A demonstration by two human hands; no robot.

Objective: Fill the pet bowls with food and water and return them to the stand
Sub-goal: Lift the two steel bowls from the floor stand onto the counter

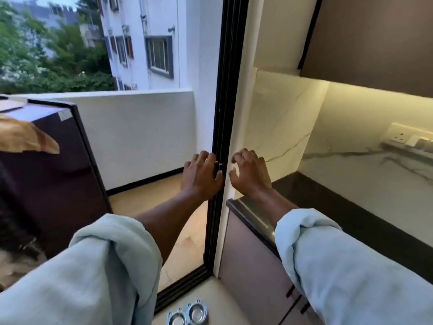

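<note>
Two round steel pet bowls (187, 315) sit side by side in their stand (205, 311) on the floor at the bottom edge of the view, beside the black door track. Both look bare inside. My left hand (202, 177) and my right hand (250, 174) are held out at chest height, far above the bowls, fingers spread and loosely curled, holding nothing. The left hand is in front of the black door frame (225, 113); the right one hovers over the corner of the dark counter (328, 207). Light blue rolled sleeves cover both forearms.
A balcony with a low white wall (140, 127) lies beyond the door frame. A dark glossy box-like object (46, 184) stands at the left. On the right are base cabinets (253, 273), a marble backsplash and a wall socket (403, 137) under a lit upper cabinet.
</note>
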